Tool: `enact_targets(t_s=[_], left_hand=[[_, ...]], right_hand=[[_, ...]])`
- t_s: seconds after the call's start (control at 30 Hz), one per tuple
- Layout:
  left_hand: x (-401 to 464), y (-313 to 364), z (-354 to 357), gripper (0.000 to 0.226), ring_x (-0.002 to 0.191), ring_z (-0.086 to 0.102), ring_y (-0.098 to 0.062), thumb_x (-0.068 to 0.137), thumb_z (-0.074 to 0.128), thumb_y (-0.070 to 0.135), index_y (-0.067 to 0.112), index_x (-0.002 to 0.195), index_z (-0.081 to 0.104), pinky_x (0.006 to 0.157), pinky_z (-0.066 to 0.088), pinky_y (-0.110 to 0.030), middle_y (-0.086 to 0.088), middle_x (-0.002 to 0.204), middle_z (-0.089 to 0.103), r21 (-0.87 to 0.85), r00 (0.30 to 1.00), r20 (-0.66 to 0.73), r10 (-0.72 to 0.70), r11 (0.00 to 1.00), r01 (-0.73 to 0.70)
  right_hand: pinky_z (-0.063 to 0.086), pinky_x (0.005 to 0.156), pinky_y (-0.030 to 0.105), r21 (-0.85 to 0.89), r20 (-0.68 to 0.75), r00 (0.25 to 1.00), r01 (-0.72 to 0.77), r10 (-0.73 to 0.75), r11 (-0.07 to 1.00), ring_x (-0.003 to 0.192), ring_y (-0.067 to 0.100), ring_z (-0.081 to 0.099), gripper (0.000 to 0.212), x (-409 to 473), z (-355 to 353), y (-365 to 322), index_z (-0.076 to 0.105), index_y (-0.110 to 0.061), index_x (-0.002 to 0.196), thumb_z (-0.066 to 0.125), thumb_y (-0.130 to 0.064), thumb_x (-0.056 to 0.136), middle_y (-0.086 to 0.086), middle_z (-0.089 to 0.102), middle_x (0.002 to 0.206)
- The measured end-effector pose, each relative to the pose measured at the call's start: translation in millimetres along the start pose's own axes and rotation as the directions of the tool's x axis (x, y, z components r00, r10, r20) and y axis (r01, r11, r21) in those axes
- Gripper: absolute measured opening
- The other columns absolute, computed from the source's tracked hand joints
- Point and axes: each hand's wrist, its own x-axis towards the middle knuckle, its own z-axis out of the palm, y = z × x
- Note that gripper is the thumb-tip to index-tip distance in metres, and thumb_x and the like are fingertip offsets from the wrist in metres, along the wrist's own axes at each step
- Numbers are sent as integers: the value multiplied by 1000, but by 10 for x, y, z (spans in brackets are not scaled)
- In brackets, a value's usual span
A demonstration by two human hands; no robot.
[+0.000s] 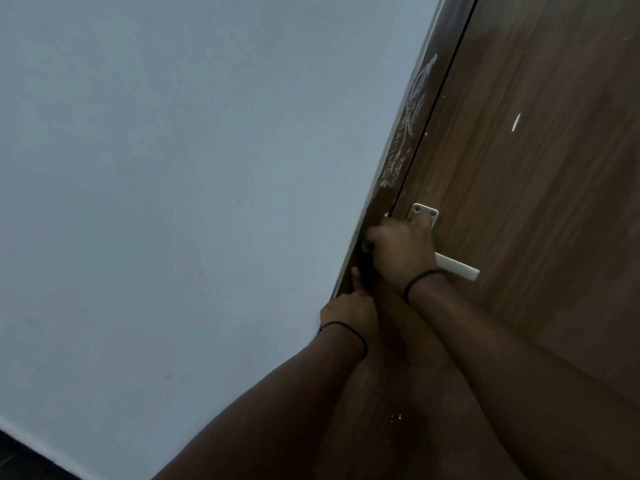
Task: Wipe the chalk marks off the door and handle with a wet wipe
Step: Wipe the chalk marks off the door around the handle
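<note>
My right hand point(403, 251) is curled over the white lever handle point(457, 267) of the brown wooden door point(536, 168), its fingers closed at the door's edge; I cannot tell if a wipe is in them. My left hand point(349, 310) rests just below on the door frame point(412, 123), thumb up, fingers hidden. White chalk marks point(410, 109) streak the frame well above both hands, beside the grey wall point(190, 168)

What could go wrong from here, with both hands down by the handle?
The left hand has its thumb in the gap along the door edge, so it could get pinched if the door swings. The right hand covers the handle, so marks there may be missed. The chalk marks higher on the frame look untouched.
</note>
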Motion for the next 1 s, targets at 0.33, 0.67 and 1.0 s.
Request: enact_targets(t_s=[0.33, 0.67, 1.0], left_hand=[[15, 77, -54, 79, 98, 63, -28, 100, 39, 23, 4, 146, -22, 69, 45, -36, -16, 118, 64, 64, 1000, 14, -22, 998, 21], [-33, 152, -319, 89, 63, 56, -25, 97, 42, 26, 8, 143, -32, 59, 44, -37, -18, 98, 68, -38, 971, -227, 73, 996, -84], [215, 376, -574, 51, 98, 65, -31, 95, 36, 12, 3, 145, 30, 65, 40, -37, -13, 112, 66, 30, 960, -278, 30, 999, -23]], right_hand=[[26, 81, 39, 33, -117, 993, -8, 12, 999, 77, 23, 56, 21, 144, -108, 206, 70, -19, 88, 59, -3, 82, 0, 60, 86], [46, 69, 40, 318, -317, 940, -18, 124, 948, 81, 31, 58, 20, 472, -307, 322, 69, 0, 83, 53, 11, 79, 17, 61, 89], [49, 64, 41, 259, -258, 965, 112, -43, 959, 83, 34, 57, 15, 389, -75, 272, 72, 2, 94, 59, -2, 86, 17, 59, 93]])
